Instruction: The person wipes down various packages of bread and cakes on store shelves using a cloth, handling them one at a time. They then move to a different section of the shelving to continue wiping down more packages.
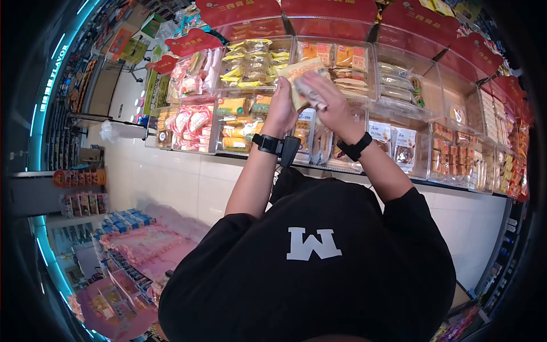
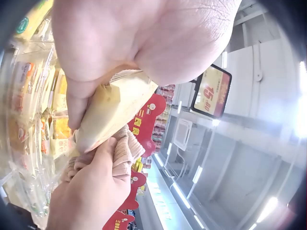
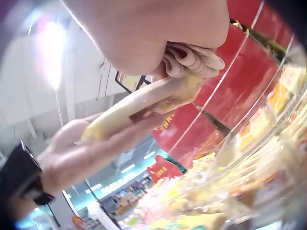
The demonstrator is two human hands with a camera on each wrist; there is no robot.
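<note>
At the upper middle of the head view, the left hand (image 1: 281, 109) holds a cream-yellow, glossy plastic packet (image 1: 298, 69) while the right hand (image 1: 331, 105) grips a pale beige, ribbed cloth (image 2: 126, 152) against it. Wiping looks under way; how much remains cannot be told. Beneath and around, clear plastic bins (image 1: 453, 85) carry other packets.

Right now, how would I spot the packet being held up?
Find the clear plastic snack bins below red signboards. Above them, a left hand holds a pale yellow packet. Unlike the binned packets, it has a folded beige cloth against it.
</note>
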